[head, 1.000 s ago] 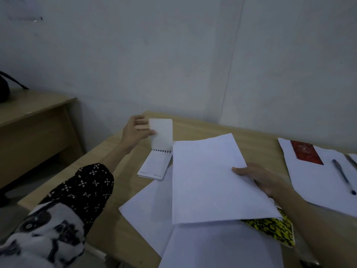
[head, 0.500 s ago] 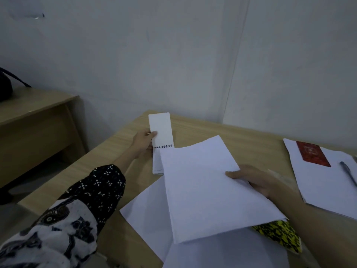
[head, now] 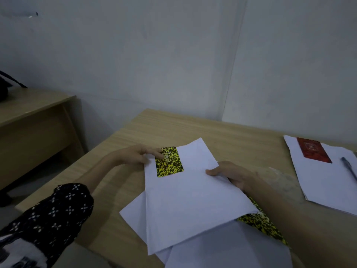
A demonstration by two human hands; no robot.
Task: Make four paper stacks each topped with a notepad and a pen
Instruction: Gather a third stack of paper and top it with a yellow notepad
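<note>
At centre frame, the left hand [head: 135,156] pinches the yellow-black notepad [head: 169,162] between its fingers [head: 157,153], setting it on the upper left corner of the sheets [head: 185,192] that the right hand [head: 231,176] grips at their right edge. The notepad's long axis runs up-frame. Bare tabletop [head: 193,128] lies beyond.

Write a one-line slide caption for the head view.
Left hand sets a yellow-black notepad on a paper stack held by the right hand.
</note>
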